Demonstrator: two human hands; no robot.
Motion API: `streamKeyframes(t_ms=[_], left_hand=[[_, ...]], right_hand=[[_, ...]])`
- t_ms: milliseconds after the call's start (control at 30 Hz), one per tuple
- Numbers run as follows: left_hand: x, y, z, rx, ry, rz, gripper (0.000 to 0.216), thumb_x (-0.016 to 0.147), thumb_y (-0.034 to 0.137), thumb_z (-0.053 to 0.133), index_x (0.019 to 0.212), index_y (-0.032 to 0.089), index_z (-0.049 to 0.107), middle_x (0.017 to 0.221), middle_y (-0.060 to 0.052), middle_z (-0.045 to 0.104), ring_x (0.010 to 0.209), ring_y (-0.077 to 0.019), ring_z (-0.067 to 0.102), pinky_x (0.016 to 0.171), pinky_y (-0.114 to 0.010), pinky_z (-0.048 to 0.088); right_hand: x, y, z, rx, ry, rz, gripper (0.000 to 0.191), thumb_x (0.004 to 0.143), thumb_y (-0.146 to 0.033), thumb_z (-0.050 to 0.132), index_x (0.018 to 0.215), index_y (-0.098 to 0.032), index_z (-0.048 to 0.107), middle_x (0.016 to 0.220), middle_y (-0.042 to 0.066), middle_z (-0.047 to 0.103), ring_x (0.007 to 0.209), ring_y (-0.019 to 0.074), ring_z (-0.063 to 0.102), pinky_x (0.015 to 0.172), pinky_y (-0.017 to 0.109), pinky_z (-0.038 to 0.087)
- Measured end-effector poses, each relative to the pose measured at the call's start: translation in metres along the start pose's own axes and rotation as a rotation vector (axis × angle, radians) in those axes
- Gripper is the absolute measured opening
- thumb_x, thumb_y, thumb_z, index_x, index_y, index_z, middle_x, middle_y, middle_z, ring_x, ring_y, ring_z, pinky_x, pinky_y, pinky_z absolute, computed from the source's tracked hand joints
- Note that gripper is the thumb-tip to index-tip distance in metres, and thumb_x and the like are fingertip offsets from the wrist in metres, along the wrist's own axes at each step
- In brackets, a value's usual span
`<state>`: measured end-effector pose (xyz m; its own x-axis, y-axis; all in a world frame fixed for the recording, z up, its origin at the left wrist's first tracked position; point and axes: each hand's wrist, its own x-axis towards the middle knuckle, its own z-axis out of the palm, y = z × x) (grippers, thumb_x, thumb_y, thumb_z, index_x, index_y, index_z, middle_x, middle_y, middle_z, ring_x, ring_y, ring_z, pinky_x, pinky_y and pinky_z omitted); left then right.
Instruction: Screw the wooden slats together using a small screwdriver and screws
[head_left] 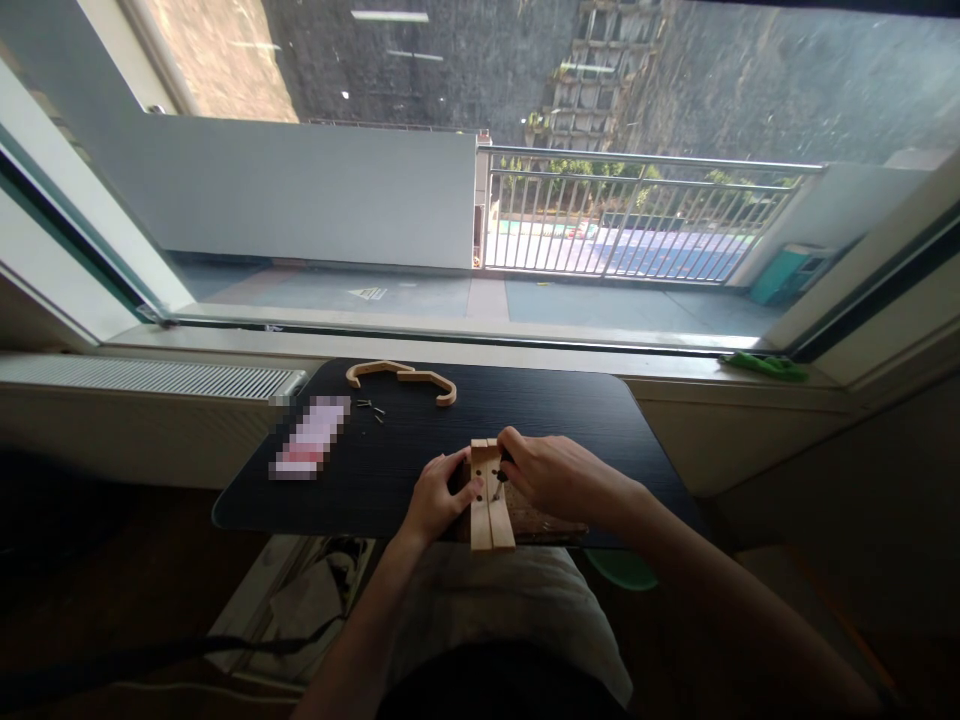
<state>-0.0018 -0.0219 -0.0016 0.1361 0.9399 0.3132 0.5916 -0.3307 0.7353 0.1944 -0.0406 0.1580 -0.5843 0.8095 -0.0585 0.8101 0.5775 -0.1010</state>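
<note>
A light wooden piece (pixel 484 525), made of two strips side by side with dark holes, lies near the table's front edge. My left hand (pixel 439 497) grips it from the left, thumb on top. In my right hand (pixel 536 465) is a screwdriver (pixel 498 488) with a dark handle, its shaft pointing down at a hole in the right-hand strip. Whether a screw sits under the tip is too small to tell. Beneath the wooden piece and to its right is a brown board (pixel 544 520).
Two curved wooden hooks (pixel 439 382) lie at the table's back edge. Several small screws (pixel 369 405) are scattered left of centre, beside a blurred-out card (pixel 313 437). Behind the dark table (pixel 570 400) are a window sill, a radiator (pixel 150 375) and a green cloth (pixel 763 366).
</note>
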Motion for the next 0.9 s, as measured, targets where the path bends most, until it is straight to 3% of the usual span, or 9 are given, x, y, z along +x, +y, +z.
streamKeyframes(t_ms=[333,900], left_hand=[[0.000,0.005,-0.002,-0.012,-0.019,-0.018,0.045,0.077,0.039,0.063,0.117,0.020,0.066,0.114,-0.008,0.072,0.111,-0.0289,0.064,0.106,-0.048,0.043],[0.000,0.008,-0.004,-0.020,-0.015,-0.022,0.044,0.077,0.040,0.065,0.116,0.021,0.066,0.115,-0.007,0.072,0.111,-0.0277,0.064,0.107,-0.047,0.042]], right_hand=[[0.005,0.001,-0.008,-0.075,-0.089,-0.051,0.013,0.099,-0.029,0.043,0.101,-0.018,0.049,0.080,0.007,0.070,0.071,0.0225,0.067,0.052,0.028,0.026],[0.004,-0.003,-0.012,-0.168,-0.081,-0.012,0.022,0.099,-0.038,0.044,0.102,-0.018,0.052,0.073,0.006,0.070,0.069,0.0236,0.069,0.050,0.029,0.026]])
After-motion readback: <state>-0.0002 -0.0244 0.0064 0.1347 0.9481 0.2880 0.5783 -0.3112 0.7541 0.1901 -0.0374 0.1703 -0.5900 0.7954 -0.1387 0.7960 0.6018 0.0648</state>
